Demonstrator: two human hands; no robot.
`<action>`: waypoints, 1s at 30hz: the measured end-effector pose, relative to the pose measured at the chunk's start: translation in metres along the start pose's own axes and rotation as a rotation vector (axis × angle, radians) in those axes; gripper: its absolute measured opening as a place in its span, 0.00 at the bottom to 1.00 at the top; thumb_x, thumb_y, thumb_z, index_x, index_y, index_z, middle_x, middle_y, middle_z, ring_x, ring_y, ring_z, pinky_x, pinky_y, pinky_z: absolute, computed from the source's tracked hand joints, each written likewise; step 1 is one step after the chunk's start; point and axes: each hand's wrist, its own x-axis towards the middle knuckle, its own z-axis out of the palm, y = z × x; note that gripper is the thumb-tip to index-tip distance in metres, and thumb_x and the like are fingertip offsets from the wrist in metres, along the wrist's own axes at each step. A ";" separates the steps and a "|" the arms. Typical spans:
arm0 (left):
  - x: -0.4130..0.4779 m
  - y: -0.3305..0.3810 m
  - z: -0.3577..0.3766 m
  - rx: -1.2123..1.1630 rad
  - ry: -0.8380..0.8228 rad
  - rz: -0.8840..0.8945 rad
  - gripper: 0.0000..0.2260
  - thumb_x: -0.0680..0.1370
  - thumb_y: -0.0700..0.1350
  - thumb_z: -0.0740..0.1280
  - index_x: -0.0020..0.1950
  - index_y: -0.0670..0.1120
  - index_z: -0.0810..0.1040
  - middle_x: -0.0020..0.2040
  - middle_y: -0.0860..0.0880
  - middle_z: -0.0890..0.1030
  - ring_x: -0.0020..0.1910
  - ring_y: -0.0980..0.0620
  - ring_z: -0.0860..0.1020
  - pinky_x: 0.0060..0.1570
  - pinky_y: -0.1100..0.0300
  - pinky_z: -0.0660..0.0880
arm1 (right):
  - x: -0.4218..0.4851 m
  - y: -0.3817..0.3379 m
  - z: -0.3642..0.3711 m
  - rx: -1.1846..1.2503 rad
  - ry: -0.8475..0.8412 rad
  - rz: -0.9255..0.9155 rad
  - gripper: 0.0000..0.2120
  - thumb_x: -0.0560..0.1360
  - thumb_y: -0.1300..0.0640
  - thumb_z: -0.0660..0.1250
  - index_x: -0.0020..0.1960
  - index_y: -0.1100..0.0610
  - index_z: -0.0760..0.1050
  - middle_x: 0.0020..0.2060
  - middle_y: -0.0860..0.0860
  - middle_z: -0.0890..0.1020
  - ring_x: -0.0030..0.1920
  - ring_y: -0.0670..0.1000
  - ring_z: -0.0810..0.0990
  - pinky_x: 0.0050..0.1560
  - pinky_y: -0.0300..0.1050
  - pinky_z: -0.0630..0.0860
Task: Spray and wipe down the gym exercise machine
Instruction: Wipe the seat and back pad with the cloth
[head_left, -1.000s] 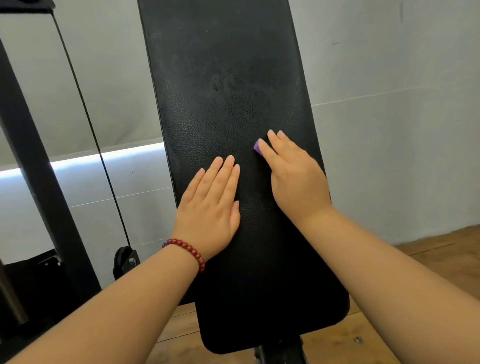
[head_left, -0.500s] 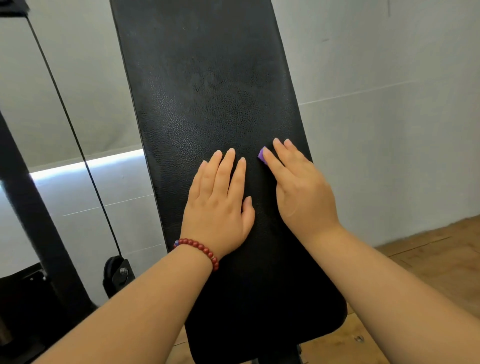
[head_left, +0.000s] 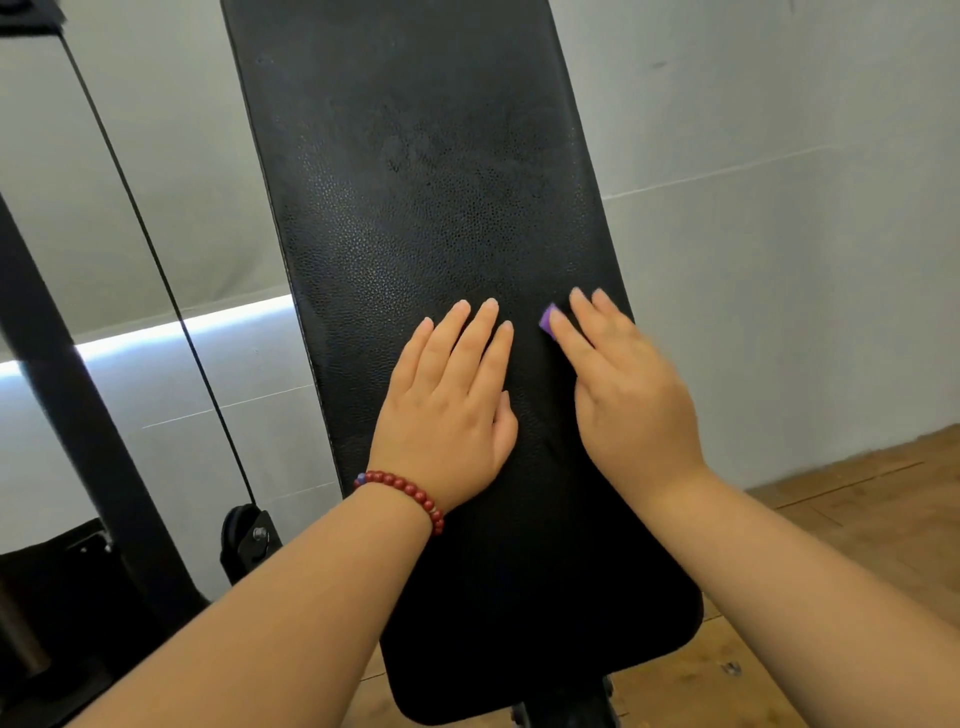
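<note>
Wiping seems in hand: right hand (head_left: 634, 395), fingers (head_left: 571, 338) straight, presses a purple wipe (head_left: 546, 318) onto the pad (head_left: 441, 182), left hand (head_left: 447, 405) flat and empty; next, sweep upward.

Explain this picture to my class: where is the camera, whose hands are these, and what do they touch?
The camera sits on a person's head, looking down, so both arms are the wearer's own. The left hand, wearing a red bead bracelet, rests flat on the black padded board of a gym machine and holds nothing. The right hand presses a small purple thing against the board with straight fingers; it is mostly hidden, so I cannot name it. A cable and pulley stand left.
</note>
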 end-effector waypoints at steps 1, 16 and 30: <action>-0.001 0.000 0.001 0.004 0.007 0.019 0.23 0.77 0.47 0.59 0.70 0.42 0.73 0.72 0.43 0.71 0.72 0.43 0.68 0.72 0.44 0.61 | -0.016 0.000 -0.005 -0.001 -0.006 0.001 0.22 0.79 0.68 0.52 0.68 0.61 0.74 0.68 0.59 0.75 0.69 0.60 0.72 0.68 0.54 0.70; -0.004 -0.001 0.000 -0.049 0.031 0.129 0.21 0.77 0.48 0.60 0.68 0.43 0.76 0.71 0.45 0.73 0.70 0.44 0.71 0.70 0.43 0.64 | -0.057 0.002 -0.020 -0.024 -0.034 0.064 0.22 0.77 0.69 0.57 0.70 0.59 0.72 0.69 0.57 0.73 0.70 0.59 0.71 0.70 0.47 0.66; -0.005 -0.003 -0.002 -0.132 -0.026 0.312 0.23 0.74 0.52 0.63 0.67 0.43 0.77 0.70 0.46 0.74 0.70 0.44 0.71 0.70 0.44 0.64 | -0.065 -0.003 -0.025 0.034 -0.097 0.065 0.21 0.78 0.66 0.54 0.69 0.60 0.73 0.69 0.57 0.73 0.71 0.57 0.70 0.70 0.50 0.68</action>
